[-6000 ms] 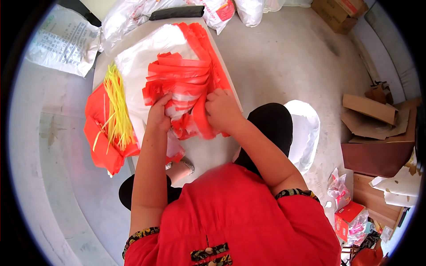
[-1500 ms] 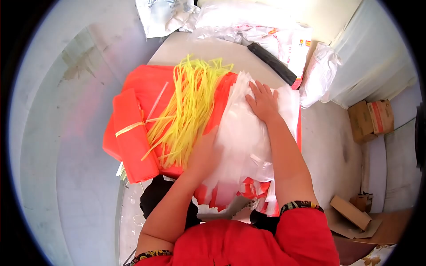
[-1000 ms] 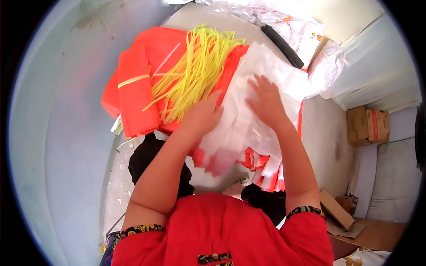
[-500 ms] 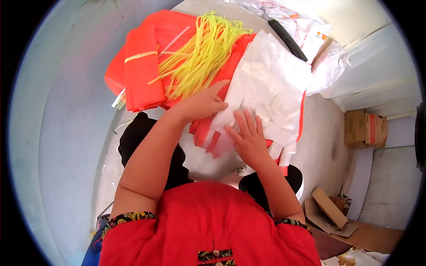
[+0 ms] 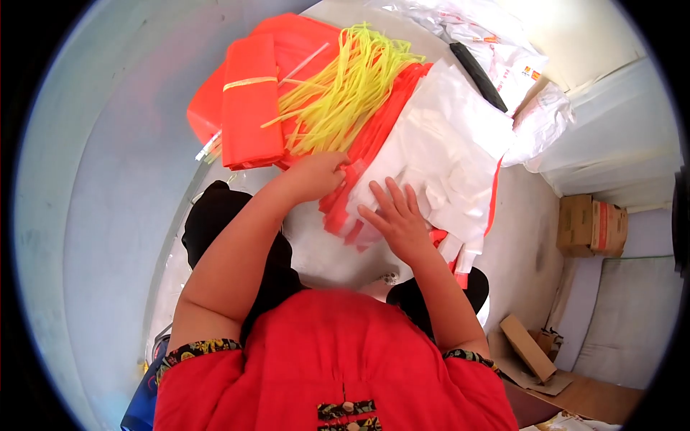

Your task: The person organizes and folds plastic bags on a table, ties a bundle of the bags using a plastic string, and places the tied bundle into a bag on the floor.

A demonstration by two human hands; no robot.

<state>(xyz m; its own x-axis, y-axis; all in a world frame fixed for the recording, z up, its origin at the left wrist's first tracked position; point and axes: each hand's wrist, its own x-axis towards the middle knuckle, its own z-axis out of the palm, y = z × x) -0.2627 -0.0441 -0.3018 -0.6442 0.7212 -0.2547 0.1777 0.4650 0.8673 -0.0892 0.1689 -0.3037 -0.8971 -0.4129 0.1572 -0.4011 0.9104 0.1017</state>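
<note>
My left hand (image 5: 320, 177) is closed, its fingers pinching the near left edge of the red plastic bags (image 5: 374, 136). These lie stacked and fanned out, partly under a layer of white plastic bags (image 5: 449, 136). On the lower part of the white bags rests my right hand (image 5: 402, 226), open, with its fingers spread over the crinkled film. A bundle of loose yellow-green ties (image 5: 341, 93) covers part of the red plastic to the left of the white bags.
A folded red bundle (image 5: 249, 118) bound with a yellow tie lies at the far left. Behind the white bags are a black roll (image 5: 478, 77) and printed white packaging (image 5: 543, 118). Cardboard boxes (image 5: 591, 226) stand at the right, with cardboard pieces (image 5: 532, 352) nearer.
My left hand has drawn back toward the lower left and closed on the red bags' edge. Its fingers were stretched out over the white bags before. My right hand stays spread on the bags.
</note>
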